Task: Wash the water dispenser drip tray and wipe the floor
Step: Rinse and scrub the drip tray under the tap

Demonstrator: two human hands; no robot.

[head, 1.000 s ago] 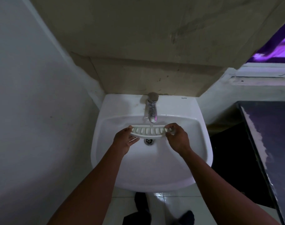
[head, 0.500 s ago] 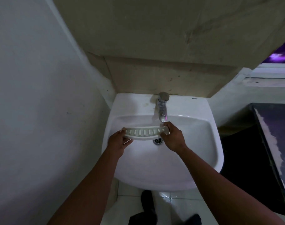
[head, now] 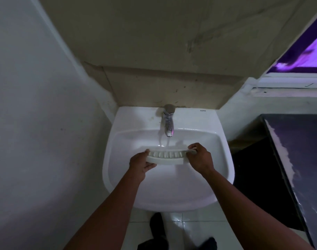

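Head view: we hold drip tray (head: pixel 165 158) over sink (head: pixel 224 159), below tap (head: pixel 168 121) at 12 o'clock. Left hand (head: pixel 141 162) curls round 9 o'clock end, right hand (head: pixel 199 157) pinches 3 o'clock end. Best we tilt slots toward tap, grip firm.

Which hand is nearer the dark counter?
Right. The right hand grips the tray end toward the counter; the left hand grips the tray's far end, farther left.
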